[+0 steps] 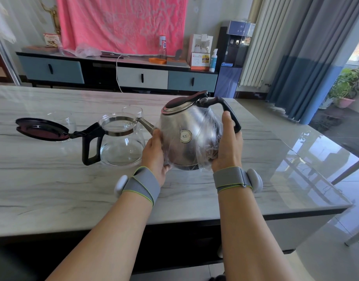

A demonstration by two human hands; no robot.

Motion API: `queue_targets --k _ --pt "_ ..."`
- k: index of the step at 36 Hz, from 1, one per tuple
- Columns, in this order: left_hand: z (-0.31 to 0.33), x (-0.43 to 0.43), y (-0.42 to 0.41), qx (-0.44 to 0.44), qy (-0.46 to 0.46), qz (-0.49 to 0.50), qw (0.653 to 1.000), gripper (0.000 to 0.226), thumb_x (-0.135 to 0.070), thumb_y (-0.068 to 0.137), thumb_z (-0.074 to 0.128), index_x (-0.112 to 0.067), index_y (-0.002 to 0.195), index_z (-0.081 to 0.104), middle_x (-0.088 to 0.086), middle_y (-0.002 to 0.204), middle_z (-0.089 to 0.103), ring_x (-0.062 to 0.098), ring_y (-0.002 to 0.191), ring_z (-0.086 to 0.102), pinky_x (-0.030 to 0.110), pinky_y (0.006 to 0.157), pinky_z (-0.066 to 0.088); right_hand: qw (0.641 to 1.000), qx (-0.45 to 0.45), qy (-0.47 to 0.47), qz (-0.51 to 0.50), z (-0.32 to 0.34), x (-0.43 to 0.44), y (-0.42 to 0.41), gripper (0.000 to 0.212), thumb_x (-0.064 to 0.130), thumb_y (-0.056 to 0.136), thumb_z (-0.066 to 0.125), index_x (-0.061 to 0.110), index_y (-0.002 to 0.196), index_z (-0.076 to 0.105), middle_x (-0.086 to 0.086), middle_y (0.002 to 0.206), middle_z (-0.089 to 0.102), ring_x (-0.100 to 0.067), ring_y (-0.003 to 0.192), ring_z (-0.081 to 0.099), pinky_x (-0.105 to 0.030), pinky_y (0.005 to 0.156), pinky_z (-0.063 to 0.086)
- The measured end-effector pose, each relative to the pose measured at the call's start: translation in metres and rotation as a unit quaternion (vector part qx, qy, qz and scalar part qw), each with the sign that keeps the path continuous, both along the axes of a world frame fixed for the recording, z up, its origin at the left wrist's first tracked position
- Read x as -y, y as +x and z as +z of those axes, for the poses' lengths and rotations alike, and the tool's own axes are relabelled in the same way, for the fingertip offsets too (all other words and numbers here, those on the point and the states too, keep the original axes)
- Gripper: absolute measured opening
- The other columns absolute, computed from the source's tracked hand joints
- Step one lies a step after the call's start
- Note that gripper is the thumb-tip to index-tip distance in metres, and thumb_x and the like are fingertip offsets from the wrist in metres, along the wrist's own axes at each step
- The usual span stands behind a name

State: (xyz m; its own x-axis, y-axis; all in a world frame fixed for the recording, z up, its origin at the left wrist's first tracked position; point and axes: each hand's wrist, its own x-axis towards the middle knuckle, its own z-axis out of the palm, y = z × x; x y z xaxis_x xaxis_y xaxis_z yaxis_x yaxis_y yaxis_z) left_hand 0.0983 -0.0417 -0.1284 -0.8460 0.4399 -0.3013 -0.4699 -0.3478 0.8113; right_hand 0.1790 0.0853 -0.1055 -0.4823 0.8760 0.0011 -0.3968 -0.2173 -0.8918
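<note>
A steel kettle (186, 128) wrapped in clear plastic film is held tilted above the marble table (53, 179), its spout pointing left over the mouth of a glass pot (122, 145). My left hand (154, 153) grips the kettle's left side near the spout base. My right hand (227, 142) holds its right side, just inside the black handle. The glass pot stands on the table with its dark lid (40, 129) hinged open to the left and its black handle toward me.
Two clear glass cups (133, 112) stand behind the pot. The table's right edge (316, 159) drops to a glossy floor. A TV cabinet (113, 72), water dispenser (233, 57), curtains and potted plants (349, 86) lie beyond.
</note>
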Motion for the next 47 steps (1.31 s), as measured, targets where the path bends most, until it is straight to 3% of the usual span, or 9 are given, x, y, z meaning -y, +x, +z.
queue_targets --k 6,9,23,32,36,47 --pt "0.0011 0.0003 0.0015 -0.004 -0.004 -0.003 1.000 0.032 -0.061 0.097 0.050 -0.034 0.109 0.064 -0.005 0.116 0.070 0.020 0.106 0.066 0.044 0.083 0.057 1.000 0.003 0.001 -0.006 -0.0006 -0.0007 0.0013 0.029 0.053 0.088 0.076 0.028 0.093 0.062 0.007 0.093 0.058 -0.016 0.091 0.058 -0.047 0.102 0.056" --pt "0.0015 0.0010 0.0017 -0.003 -0.005 -0.003 1.000 0.033 -0.062 0.097 0.050 -0.034 0.110 0.064 -0.005 0.115 0.070 0.019 0.105 0.066 0.041 0.077 0.057 1.000 0.003 -0.002 -0.004 0.0004 0.0002 0.0018 0.029 0.054 0.085 0.076 0.029 0.094 0.065 0.006 0.098 0.062 -0.018 0.096 0.062 -0.051 0.107 0.055" --pt "0.0000 0.0002 0.0007 -0.004 -0.004 -0.003 1.000 0.032 -0.062 0.097 0.050 -0.035 0.106 0.064 -0.005 0.116 0.069 0.019 0.105 0.066 0.045 0.085 0.057 1.000 0.010 0.006 -0.003 -0.0008 -0.0002 0.0029 0.026 0.052 0.091 0.075 0.029 0.097 0.065 0.007 0.098 0.063 -0.017 0.098 0.063 -0.051 0.109 0.054" --pt "-0.0009 -0.0008 -0.0006 -0.005 -0.004 0.000 1.000 0.031 -0.061 0.097 0.050 -0.035 0.102 0.064 -0.005 0.115 0.070 0.020 0.104 0.066 0.047 0.087 0.057 1.000 0.009 0.012 0.001 0.0006 0.0017 0.0026 0.038 0.059 0.078 0.075 0.028 0.099 0.067 0.007 0.100 0.065 -0.018 0.101 0.065 -0.052 0.111 0.053" --pt "-0.0012 -0.0010 -0.0014 -0.004 -0.004 0.002 1.000 0.032 -0.061 0.097 0.050 -0.033 0.105 0.064 -0.004 0.116 0.070 0.020 0.105 0.066 0.050 0.091 0.055 1.000 0.004 0.009 0.000 0.0002 0.0007 0.0013 0.036 0.058 0.077 0.075 0.028 0.093 0.063 0.006 0.094 0.061 -0.018 0.094 0.062 -0.054 0.109 0.054" --pt "0.0010 -0.0003 0.0006 -0.003 -0.009 -0.002 1.000 0.032 -0.062 0.098 0.048 -0.036 0.107 0.064 -0.005 0.117 0.069 0.021 0.107 0.065 0.051 0.092 0.056 1.000 0.006 0.006 0.002 0.0008 0.0018 0.0018 0.039 0.059 0.076 0.075 0.028 0.097 0.066 0.006 0.100 0.065 -0.019 0.101 0.065 -0.054 0.109 0.054"
